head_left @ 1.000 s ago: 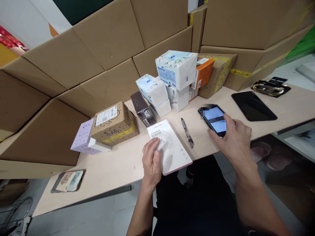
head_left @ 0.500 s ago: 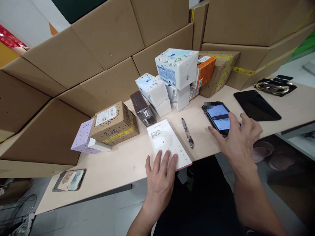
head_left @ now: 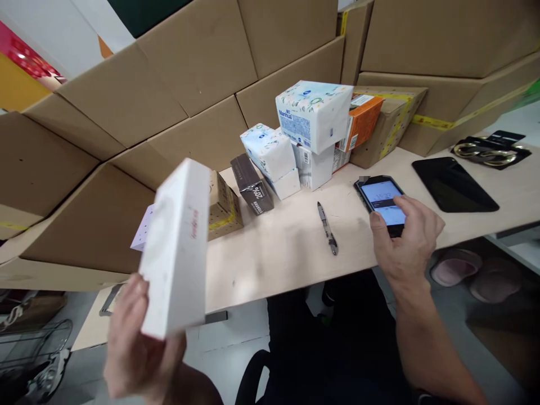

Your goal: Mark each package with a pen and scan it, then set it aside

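Left hand (head_left: 129,357) grips a tilted, motion-blurred white box (head_left: 175,250) at eight o'clock, partly hiding a brown carton (head_left: 228,211); right hand (head_left: 411,242) touches a phone (head_left: 379,197) at three o'clock, its grip unclear.

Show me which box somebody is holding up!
The white box, held up in the left hand. Neither hand holds the others, such as the purple box, dark box or orange box.

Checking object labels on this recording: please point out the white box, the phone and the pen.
White box (head_left: 186,247): head view, on the side face with red lettering.
Phone (head_left: 382,201): head view, on its lit screen.
Pen (head_left: 326,227): head view, on the middle of its barrel.
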Available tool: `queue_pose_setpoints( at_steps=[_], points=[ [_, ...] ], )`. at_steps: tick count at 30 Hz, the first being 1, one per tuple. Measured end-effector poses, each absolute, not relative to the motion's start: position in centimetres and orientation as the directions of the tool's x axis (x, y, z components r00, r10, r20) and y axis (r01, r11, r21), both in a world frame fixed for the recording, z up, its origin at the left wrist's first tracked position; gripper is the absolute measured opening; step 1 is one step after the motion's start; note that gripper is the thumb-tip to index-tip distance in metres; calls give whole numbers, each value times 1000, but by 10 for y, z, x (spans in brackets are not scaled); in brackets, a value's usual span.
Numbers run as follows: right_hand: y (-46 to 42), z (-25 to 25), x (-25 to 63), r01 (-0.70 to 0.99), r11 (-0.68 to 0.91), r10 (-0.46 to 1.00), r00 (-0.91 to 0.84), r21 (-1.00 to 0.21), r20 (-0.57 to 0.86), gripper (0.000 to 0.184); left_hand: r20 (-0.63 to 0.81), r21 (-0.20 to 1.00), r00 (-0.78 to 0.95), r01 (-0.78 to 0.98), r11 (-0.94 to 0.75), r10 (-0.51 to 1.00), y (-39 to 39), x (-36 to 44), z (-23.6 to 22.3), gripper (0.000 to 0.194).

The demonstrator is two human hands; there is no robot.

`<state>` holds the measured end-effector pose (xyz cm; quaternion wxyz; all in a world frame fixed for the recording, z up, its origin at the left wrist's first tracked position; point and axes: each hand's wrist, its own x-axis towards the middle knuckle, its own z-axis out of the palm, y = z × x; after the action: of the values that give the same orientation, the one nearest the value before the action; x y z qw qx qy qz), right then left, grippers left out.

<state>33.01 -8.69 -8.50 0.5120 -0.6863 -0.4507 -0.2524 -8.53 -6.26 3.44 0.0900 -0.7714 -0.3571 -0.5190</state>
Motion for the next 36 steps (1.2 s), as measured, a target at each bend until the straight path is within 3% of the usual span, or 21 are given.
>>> queue_pose_setpoints(
  at_steps=[1, 2, 4, 8, 11, 15, 18, 22, 27, 31, 36],
  points=[
    [-87, -84, 328, 877, -69, 366, 465, -475, 806, 44, 927, 61, 241, 657, -752, 286, -47, -86, 40, 71],
    [-86, -84, 327, 877, -74, 376, 466, -475, 801, 43, 925, -32, 299, 677, -735, 235, -31, -85, 44, 69],
    [-86, -83, 325, 870, -95, 401, 478, -483, 781, 42, 892, -77, 347, 747, -660, 289, 2, -83, 49, 65],
    [-86, -83, 325, 849, -123, 447, 509, -513, 735, 41, 796, -20, 357, 822, -569, 488, 48, -86, 47, 55],
    [-86, -83, 325, 842, -124, 473, 516, -525, 714, 41, 755, 6, 343, 848, -530, 558, 54, -89, 44, 56],
    [-86, -84, 324, 838, -107, 465, 518, -535, 718, 39, 813, -38, 301, 882, -470, 499, 34, -67, 41, 63],
    [-87, -84, 324, 843, -87, 440, 511, -531, 739, 37, 867, 49, 265, 798, -601, 423, 21, -23, 35, 47],
    [-87, -86, 324, 865, -62, 389, 481, -498, 786, 35, 714, 99, 366, 791, -603, 597, 34, 51, 31, 45],
    [-87, -86, 325, 865, -62, 390, 480, -497, 786, 35, 477, 54, 263, 944, -326, 839, 73, 112, 39, 52],
    [-87, -86, 326, 874, -37, 384, 460, -484, 801, 34, 401, 54, 228, 961, -271, 887, 75, 122, 43, 42],
    [-88, -87, 328, 871, -9, 375, 458, -491, 806, 35, 388, 131, 321, 909, -396, 864, 24, 78, 45, 42]
  ],
)
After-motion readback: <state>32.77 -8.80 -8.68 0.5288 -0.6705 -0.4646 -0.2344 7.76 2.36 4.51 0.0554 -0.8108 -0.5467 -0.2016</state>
